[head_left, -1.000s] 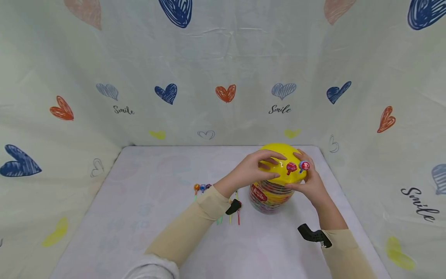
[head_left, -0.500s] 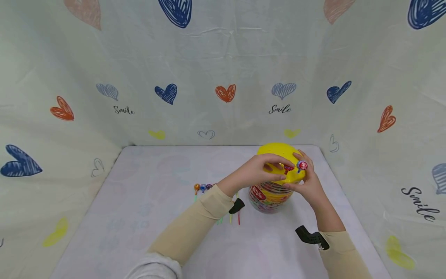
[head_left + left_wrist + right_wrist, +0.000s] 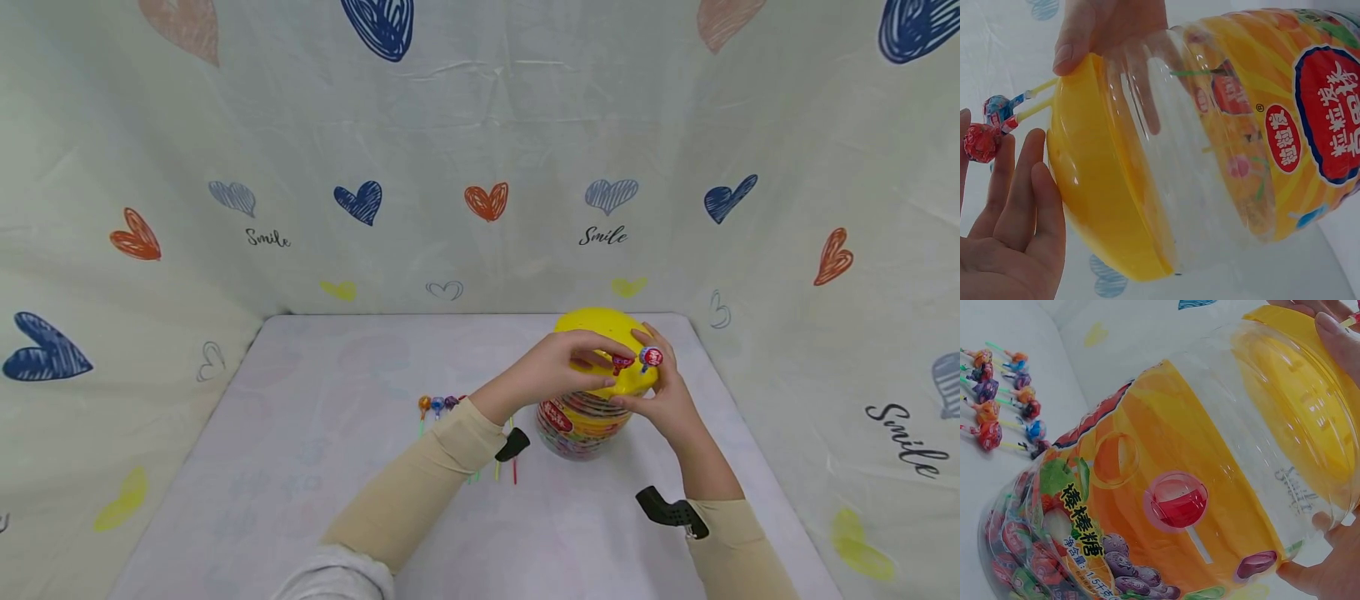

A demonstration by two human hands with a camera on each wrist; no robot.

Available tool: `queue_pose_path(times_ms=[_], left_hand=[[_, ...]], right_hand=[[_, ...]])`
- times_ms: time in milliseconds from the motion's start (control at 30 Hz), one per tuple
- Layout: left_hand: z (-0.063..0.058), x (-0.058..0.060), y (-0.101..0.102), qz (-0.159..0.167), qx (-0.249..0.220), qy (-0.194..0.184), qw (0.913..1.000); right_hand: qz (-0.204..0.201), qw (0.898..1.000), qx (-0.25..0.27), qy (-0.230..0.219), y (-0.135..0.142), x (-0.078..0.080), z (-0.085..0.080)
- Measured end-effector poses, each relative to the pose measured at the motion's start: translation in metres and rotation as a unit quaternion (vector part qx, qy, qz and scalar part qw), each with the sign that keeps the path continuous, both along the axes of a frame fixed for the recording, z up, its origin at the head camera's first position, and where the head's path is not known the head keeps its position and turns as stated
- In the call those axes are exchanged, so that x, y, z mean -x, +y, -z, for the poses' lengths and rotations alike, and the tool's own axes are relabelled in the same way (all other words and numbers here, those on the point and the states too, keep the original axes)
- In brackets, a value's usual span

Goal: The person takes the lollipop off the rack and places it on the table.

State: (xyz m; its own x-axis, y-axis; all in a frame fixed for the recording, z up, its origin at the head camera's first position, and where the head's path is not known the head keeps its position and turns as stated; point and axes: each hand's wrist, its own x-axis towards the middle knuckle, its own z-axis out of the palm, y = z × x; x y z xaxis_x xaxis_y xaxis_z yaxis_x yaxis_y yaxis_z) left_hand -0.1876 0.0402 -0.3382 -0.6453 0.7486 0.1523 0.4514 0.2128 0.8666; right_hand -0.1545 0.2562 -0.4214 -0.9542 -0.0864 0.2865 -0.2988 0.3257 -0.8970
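Note:
A clear plastic jar [image 3: 576,421] with a yellow domed lid [image 3: 596,321] stands at the right of the table, full of wrapped lollipops low down. Two lollipops stick out of the lid by their yellow sticks: a red lollipop [image 3: 983,142] and a blue-and-red lollipop [image 3: 999,110]. My left hand [image 3: 551,367] has its fingertips and thumb around the red candy head, pinching it. From the other side my right hand [image 3: 667,396] grips the jar at lid and neck, its thumb toward me. The label covers much of what is inside.
Rows of loose wrapped lollipops [image 3: 988,434] lie on the white table [image 3: 300,467] left of the jar, partly hidden by my left forearm in the head view. A heart-printed curtain [image 3: 420,125] hangs behind the table and along both sides.
My left hand has moved slightly right, and its fingers have come together on the red lollipop. The jar has shifted slightly left, with my right hand still holding it.

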Motion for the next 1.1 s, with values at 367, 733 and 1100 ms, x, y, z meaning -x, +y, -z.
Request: queue_pose_path(times_ms=[367,733,1100], left_hand=[[0.0018,-0.0005,0.0043,0.0,-0.036,-0.033,0.9988],[0.0,-0.0022,0.0047,-0.015,-0.032,-0.037,0.9987],[-0.0006,-0.0032,0.0025,-0.035,-0.052,-0.036,0.9974]], right_hand=[[-0.009,1.0,0.01,0.004,0.0015,0.0003,0.001],[-0.013,1.0,0.016,0.007,0.0021,-0.0002,0.0012],[-0.009,1.0,0.012,0.004,0.0024,-0.0001,0.0036]])
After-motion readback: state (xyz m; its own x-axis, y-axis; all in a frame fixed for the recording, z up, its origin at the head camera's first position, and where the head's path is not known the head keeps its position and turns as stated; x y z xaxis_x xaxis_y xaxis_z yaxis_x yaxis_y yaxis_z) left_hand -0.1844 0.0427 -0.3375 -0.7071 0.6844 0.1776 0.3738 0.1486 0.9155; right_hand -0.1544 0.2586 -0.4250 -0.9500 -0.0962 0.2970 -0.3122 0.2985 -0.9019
